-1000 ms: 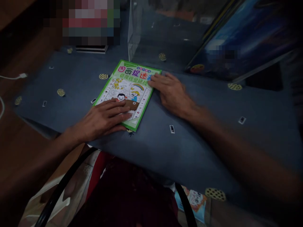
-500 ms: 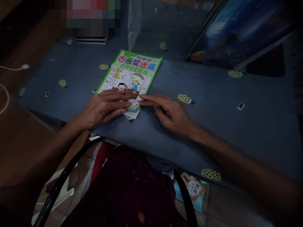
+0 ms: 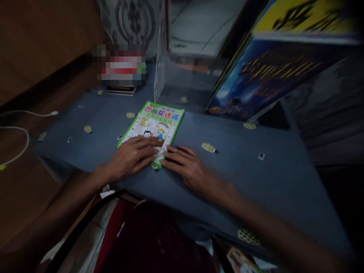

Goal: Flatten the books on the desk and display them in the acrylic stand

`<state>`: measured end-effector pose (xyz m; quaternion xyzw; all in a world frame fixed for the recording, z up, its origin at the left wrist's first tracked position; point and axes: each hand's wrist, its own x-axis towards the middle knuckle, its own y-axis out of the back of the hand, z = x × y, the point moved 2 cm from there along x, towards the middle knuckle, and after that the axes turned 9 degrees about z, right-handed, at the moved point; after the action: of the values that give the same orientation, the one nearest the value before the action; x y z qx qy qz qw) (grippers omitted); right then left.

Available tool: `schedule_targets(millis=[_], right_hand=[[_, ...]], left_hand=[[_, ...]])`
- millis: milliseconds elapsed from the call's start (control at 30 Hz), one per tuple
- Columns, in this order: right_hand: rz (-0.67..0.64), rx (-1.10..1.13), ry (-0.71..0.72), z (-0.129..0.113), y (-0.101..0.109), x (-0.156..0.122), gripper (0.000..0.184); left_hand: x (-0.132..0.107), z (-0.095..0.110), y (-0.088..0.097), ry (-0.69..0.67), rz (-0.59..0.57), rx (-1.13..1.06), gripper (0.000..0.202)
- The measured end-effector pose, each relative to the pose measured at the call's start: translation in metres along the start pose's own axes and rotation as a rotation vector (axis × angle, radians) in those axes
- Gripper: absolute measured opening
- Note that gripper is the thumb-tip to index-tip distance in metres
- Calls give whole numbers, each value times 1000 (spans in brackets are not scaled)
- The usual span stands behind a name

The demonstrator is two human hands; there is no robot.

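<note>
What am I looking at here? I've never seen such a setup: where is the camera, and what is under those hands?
There is no machine: these are a person's own bare hands, filmed from above by a camera worn on the head. A green-edged book lies flat on a blue-grey cloth printed with pineapples. The left hand rests on its lower cover; the right hand has its fingertips at the lower right edge. Beyond stand a tall blue-and-yellow cover and, farther left, a partly blurred-out stack.
</note>
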<state>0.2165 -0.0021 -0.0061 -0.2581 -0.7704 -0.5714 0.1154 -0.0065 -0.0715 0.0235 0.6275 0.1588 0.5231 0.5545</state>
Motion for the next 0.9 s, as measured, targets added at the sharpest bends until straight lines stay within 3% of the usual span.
schedule_targets(millis=[100, 233, 367, 467, 567, 733, 833, 900], right_hand=[[-32, -36, 31, -2, 4, 3, 48], [-66, -38, 28, -4, 6, 5, 50], [-93, -31, 14, -6, 8, 6, 51], [-109, -47, -5, -10, 13, 6, 52], [-101, -17, -51, -10, 16, 7, 53], [48, -67, -304, 13, 17, 27, 40], [36, -135, -427, 33, 15, 47, 44], [24, -167, -502, 42, 12, 60, 48]], left_hand=[[16, -3, -3, 44, -119, 63, 33], [55, -22, -20, 81, -250, 116, 39], [97, -43, -43, 89, -281, 140, 44], [112, -48, -51, 75, -271, 145, 45], [111, -51, -54, 75, -215, 141, 45], [98, -62, -55, 81, -79, 5, 40], [88, -69, -47, 176, -55, 2, 38], [78, -74, -39, 323, -63, 133, 39]])
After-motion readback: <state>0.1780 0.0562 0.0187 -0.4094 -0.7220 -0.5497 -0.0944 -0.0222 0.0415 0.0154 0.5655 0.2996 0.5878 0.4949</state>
